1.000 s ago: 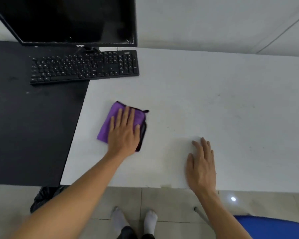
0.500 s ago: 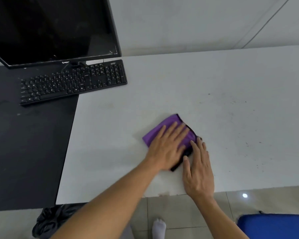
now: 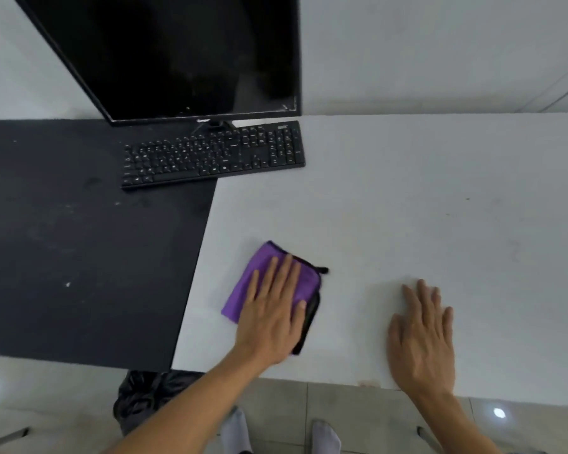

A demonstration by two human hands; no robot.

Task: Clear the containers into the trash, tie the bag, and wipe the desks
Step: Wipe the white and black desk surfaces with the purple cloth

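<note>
Two desks, one cloth (purple).

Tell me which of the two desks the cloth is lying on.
The white desk, right of the black desk; the left hand presses the purple cloth onto it.

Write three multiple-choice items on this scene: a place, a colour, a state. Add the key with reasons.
1. Where does the keyboard lie?
A. Across the black desk and the white desk
B. Wholly on the white desk
C. On the floor
2. What colour is the cloth?
A. Green
B. Purple
C. Yellow
3. How is the right hand?
A. Gripping a bottle
B. Fisted
C. Flat on the white desk
Key: 1 A, its right end overlaps the white top; 2 B, purple shows under the left hand; 3 C, fingers lie straight, holding nothing.
</note>
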